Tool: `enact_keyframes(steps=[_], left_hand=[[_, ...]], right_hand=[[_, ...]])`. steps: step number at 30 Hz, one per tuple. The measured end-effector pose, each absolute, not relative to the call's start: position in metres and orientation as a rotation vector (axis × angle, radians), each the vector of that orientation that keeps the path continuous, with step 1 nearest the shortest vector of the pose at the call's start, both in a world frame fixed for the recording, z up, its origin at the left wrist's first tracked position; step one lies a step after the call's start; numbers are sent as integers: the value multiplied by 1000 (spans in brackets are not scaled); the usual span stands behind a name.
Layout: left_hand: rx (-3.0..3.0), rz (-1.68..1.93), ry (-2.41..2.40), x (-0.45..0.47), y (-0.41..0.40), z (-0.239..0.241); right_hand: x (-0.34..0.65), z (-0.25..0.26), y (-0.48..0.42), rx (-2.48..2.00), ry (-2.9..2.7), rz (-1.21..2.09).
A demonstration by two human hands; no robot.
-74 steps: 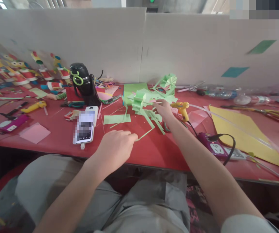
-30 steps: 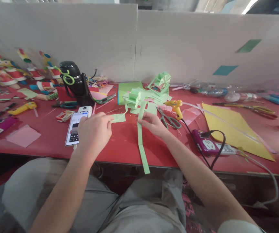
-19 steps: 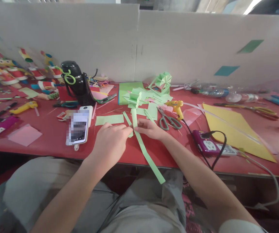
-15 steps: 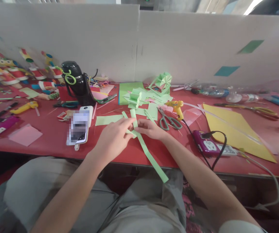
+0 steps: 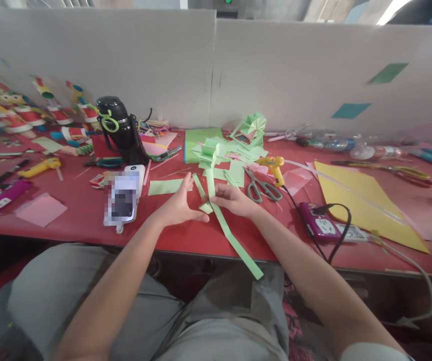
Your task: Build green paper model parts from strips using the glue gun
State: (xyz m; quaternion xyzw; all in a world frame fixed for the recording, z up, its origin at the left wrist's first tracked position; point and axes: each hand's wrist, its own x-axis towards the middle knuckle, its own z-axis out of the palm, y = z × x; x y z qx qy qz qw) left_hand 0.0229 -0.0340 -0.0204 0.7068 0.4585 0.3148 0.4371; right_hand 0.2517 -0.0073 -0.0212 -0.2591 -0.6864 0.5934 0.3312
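The red tabletop (image 5: 84, 220) carried a black flask (image 5: 123, 135), pink paper (image 5: 41, 209) and a pale green paper piece (image 5: 165, 187) toward the left. Grey-handled scissors (image 5: 260, 183) lay near a yellow glue gun (image 5: 272, 162), with a purple power strip (image 5: 313, 213) and a large yellow sheet (image 5: 366, 205) farther right

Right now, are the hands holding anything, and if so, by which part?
The right hand pinches a long green paper strip partway along, nearer its far end; the left hand is open.

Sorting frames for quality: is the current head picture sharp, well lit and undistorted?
Head view: scissors and green strip fairly clear; bottles at right and colourful figures at left softer; phone screen mosaicked; light soft and diffuse, with a near-white streak at upper right; shapes look stretched toward the edges.
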Motion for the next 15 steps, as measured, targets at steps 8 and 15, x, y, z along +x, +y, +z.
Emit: enact_keyframes(steps=[8, 15], left_hand=[[1293, 1140, 1054, 30, -26, -20], [1635, 1068, 1120, 35, -15, -25]], right_hand=[[253, -18, -9, -598, -1803, 1554], [249, -20, -10, -612, -1862, 1544]])
